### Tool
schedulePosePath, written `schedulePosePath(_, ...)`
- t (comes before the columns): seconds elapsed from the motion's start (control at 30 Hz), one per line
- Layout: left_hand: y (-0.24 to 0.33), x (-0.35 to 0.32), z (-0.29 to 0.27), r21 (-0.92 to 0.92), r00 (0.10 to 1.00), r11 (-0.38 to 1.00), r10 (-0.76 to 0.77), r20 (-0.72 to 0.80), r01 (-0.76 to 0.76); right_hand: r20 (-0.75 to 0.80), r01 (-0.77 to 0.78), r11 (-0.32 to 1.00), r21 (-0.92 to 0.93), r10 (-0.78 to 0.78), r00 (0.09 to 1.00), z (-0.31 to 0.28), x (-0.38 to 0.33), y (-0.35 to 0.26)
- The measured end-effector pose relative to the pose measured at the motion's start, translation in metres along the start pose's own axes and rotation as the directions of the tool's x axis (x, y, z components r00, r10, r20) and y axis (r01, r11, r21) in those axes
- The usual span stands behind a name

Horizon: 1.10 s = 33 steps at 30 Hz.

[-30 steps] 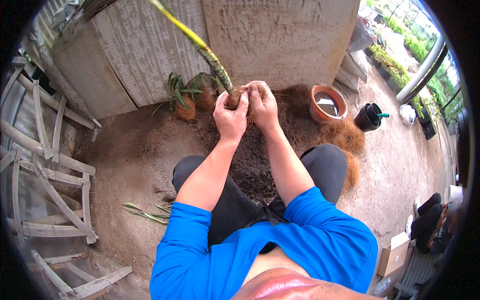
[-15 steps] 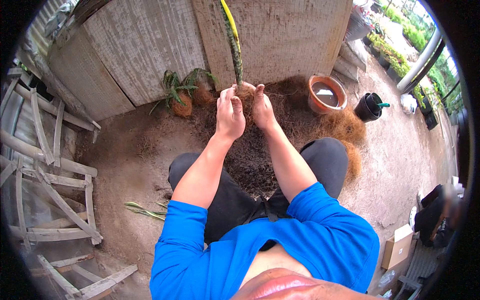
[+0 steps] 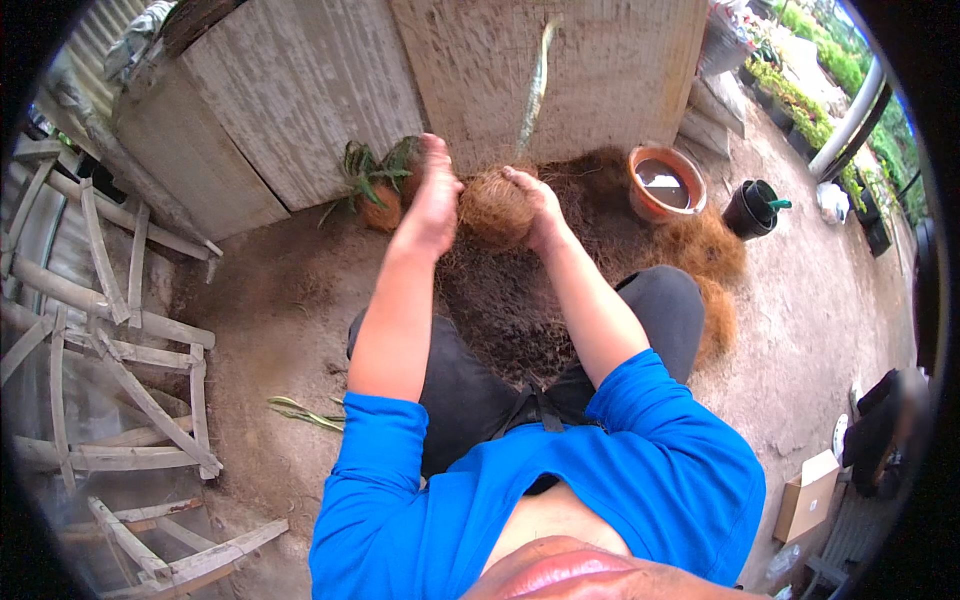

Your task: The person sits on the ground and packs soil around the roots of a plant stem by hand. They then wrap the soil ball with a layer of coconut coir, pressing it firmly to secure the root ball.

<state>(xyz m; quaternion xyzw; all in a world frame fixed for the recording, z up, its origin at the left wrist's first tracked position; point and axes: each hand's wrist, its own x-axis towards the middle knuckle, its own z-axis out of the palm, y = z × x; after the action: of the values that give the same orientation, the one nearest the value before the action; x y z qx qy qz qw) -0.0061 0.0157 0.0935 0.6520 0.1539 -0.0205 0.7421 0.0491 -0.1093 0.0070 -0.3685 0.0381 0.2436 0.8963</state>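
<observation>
In front of my knees, a round brown coconut-fibre ball point(image 3: 495, 210) hangs over the dark soil point(image 3: 505, 300). A tall snake plant leaf point(image 3: 536, 95) stands up from behind its top, leaning slightly right. My right hand point(image 3: 541, 208) holds the ball's right side, with the thumb on top and the other fingers mostly hidden. Along the left side, my left hand point(image 3: 432, 207) is held flat with its fingers stretched upward, slightly blurred. Whether its palm touches the fibre, I cannot tell.
Potted in fibre, a leafy plant point(image 3: 378, 205) stands left by the board wall point(image 3: 310, 90). To the right are a clay pot of murky water point(image 3: 666, 186), a black pot point(image 3: 750, 210) and loose coconut fibre point(image 3: 712, 250). Cut leaves point(image 3: 305, 412) lie left; wooden frames point(image 3: 130, 350) lean beyond.
The fibre ball has tipped toward me, showing its rounded side, and the leaf has swung right. My left hand has shifted left and straightened its fingers; my right hand has moved slightly right.
</observation>
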Motion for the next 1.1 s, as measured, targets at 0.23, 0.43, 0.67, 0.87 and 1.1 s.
schedulePosePath(0.23, 0.012, 0.006, -0.058, 0.421, 0.413, 0.686, 0.708, -0.572, -0.593, 0.132, -0.101, 0.964, 0.246, 0.070, 0.989, -0.012, 0.033, -0.030)
schedulePosePath(0.43, -0.003, -0.007, 0.027, 0.852, 0.642, 0.370, 0.765, -0.053, -0.371, 0.027, 0.042, 0.998, 0.053, -0.043, 0.999, 0.040, -0.018, -0.052)
schedulePosePath(0.67, -0.020, 0.007, 0.047, 0.739, 0.752, 0.481, 0.656, 0.054, -0.473, 0.047, 0.371, 0.896, -0.246, -0.371, 0.927, 0.008, -0.002, -0.042)
schedulePosePath(0.87, -0.032, 0.010, 0.042, 0.588, 0.852, 0.650, 0.506, 0.136, -0.481, 0.223, 0.458, 0.841, -0.287, -0.407, 0.886, 0.001, -0.017, -0.048)
schedulePosePath(1.1, -0.025, 0.016, 0.036, 0.495, 0.866, 0.719, 0.327, 0.379, -0.488, 0.230, 0.325, 0.922, -0.210, -0.277, 0.933, -0.005, -0.031, -0.044)
